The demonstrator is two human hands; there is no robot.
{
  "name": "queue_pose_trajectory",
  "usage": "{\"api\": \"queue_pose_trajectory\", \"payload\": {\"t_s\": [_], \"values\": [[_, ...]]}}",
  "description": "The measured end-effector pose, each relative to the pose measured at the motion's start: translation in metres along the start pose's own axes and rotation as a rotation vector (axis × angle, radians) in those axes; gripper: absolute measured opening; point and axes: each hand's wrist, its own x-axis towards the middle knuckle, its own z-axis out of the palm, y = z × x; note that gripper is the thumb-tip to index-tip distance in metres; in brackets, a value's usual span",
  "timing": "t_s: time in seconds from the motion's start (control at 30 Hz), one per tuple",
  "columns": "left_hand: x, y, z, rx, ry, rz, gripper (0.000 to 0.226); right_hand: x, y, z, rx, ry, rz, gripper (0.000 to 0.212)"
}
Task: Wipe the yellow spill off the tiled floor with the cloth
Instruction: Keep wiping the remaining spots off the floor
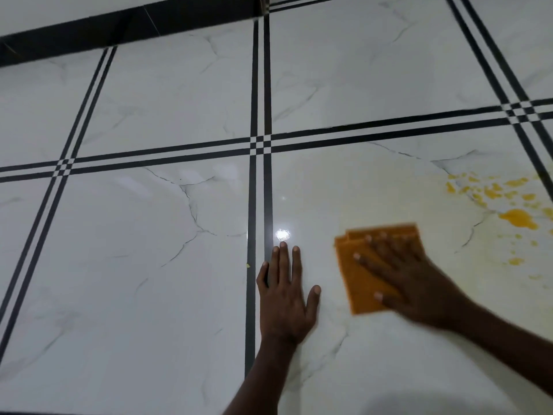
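Note:
A folded orange cloth lies flat on the white marble-look tile. My right hand presses down on it with fingers spread, and both look motion-blurred. The yellow spill sits to the right of the cloth: a larger blob, many small drops above it and a few specks below. A faint yellowish smear tints the tile around the cloth. My left hand rests flat on the floor just left of the cloth, fingers apart, holding nothing.
The floor is glossy white tile crossed by double black stripes. A dark skirting runs along the wall at the top left. A tiny yellow fleck lies on the stripe left of my left hand.

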Motion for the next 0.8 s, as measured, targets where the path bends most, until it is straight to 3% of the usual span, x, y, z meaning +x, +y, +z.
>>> {"api": "queue_pose_trajectory", "payload": {"t_s": [0.13, 0.3, 0.47, 0.53, 0.6, 0.7, 0.77, 0.8], "values": [[0.000, -0.001, 0.002, -0.003, 0.009, 0.007, 0.080, 0.092, 0.078, -0.025, 0.000, 0.030, 0.220, 0.069], [-0.001, -0.001, 0.000, 0.008, 0.010, 0.012, 0.080, 0.162, 0.013, -0.016, 0.085, 0.247, 0.626, 0.066], [-0.001, -0.002, -0.001, -0.001, 0.004, 0.015, 0.081, 0.060, -0.057, 0.003, 0.010, 0.133, 0.246, 0.069], [0.000, 0.000, -0.003, 0.002, -0.005, 0.012, 0.084, -0.006, -0.038, 0.009, 0.009, 0.133, 0.229, 0.071], [-0.001, 0.001, -0.004, -0.003, 0.000, 0.009, 0.088, -0.035, 0.024, 0.005, 0.015, 0.173, 0.383, 0.069], [-0.001, -0.002, -0.001, 0.013, 0.010, 0.029, 0.091, -0.002, 0.090, -0.013, 0.012, 0.225, 0.796, 0.066], [-0.002, -0.003, 0.000, 0.025, 0.021, 0.033, 0.092, 0.038, 0.072, -0.017, 0.073, 0.217, 0.883, 0.069], [-0.001, -0.003, 0.000, 0.035, 0.022, 0.032, 0.091, 0.054, 0.048, -0.015, 0.056, 0.230, 0.826, 0.070]]}}
